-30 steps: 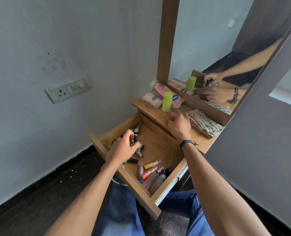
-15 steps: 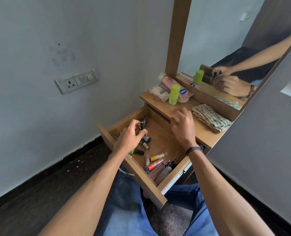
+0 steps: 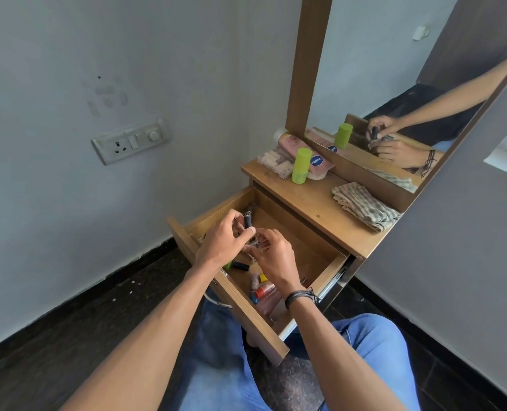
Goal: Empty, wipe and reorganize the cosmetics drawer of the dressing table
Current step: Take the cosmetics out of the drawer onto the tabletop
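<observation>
The wooden drawer of the dressing table stands pulled out over my lap. Both hands are inside it, close together. My left hand grips a dark slim cosmetic tube that sticks up past its fingers. My right hand pinches a small silvery item right beside the left thumb. Several small cosmetics lie at the drawer's near end: a red-capped bottle, a yellow-capped tube, pink tubes. A dark tube with a green end lies under my left wrist.
On the table top stand a green cylinder bottle, a pink Vaseline bottle lying down, small packets and a folded checked cloth. The mirror rises behind. A wall socket sits on the left.
My right hand left the table's front edge and came down into the drawer next to the left hand. The left hand still holds the dark tube. The camera shifted slightly.
</observation>
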